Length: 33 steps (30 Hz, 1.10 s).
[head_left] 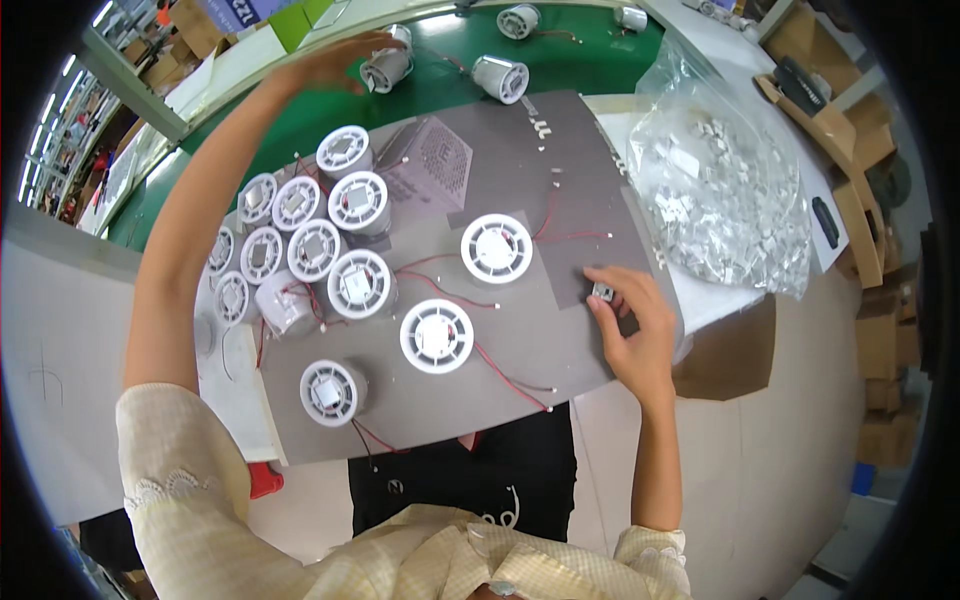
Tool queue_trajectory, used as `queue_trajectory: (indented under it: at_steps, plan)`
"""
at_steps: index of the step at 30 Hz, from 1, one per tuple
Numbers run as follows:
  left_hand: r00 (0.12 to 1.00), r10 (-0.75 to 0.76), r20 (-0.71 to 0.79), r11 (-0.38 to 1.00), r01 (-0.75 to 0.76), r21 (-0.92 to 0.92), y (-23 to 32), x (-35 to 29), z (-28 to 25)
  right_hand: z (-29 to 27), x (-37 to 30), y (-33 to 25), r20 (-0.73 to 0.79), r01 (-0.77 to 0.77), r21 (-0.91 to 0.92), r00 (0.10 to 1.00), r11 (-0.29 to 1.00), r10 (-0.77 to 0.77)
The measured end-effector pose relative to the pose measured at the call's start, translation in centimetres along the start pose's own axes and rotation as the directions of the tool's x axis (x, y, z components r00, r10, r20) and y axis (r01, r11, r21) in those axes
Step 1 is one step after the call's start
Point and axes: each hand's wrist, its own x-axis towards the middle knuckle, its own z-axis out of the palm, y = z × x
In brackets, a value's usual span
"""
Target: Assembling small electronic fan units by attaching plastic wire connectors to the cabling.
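My left hand [335, 62] is stretched to the far green surface, its fingers apart around a white cylindrical lamp housing [390, 68]; whether they touch it I cannot tell. At the right, my right hand [638, 325] pinches a small pale connector-like piece [602, 292] between thumb and fingers. Left of it, on the grey board [520, 345], sit two round white lamp housings, one farther [497, 248] and one nearer [437, 336], with red wires trailing right. Another housing [333, 392] stands near the board's front edge, its wires hanging toward me.
Several similar housings [314, 250] cluster at the board's left, one lying on its side [286, 302]. More lie on the green surface [590, 70] beyond. A clear bag of small white parts [710, 190] rests at the right, with cardboard boxes [850, 160] past it.
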Motion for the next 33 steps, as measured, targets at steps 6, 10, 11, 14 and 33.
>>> queue_trajectory:
  at_steps: [6, 10, 11, 14, 33]
  plan:
    - [0.989, -0.139, 0.045, 0.988, 0.142, -0.069, 4.0, 2.4, -1.2, -0.1, 0.1, -0.3, 0.005, -0.049, 0.017, 0.999, 0.999, 0.049]
    - [0.945, -0.326, -0.040, 0.945, 0.327, 0.018, 7.3, 1.6, -2.8, 0.1, 0.2, -0.4, 0.001, -0.052, 0.014, 0.999, 0.999, 0.052]
    - [0.944, -0.327, -0.040, 0.944, 0.328, 0.019, 8.0, 1.1, -3.9, 0.1, 0.2, -0.5, -0.002, -0.051, 0.019, 0.999, 0.999, 0.051]
    - [0.830, -0.498, -0.252, 0.867, 0.470, -0.165, 10.7, 0.0, -8.2, 0.2, 0.1, -0.5, -0.014, -0.052, 0.024, 0.999, 0.998, 0.053]
    - [0.717, -0.037, 0.696, 0.853, 0.385, -0.351, 21.4, 1.9, -6.5, 0.1, 0.1, -0.1, -0.014, 0.030, 0.063, 0.999, 0.998, -0.029]
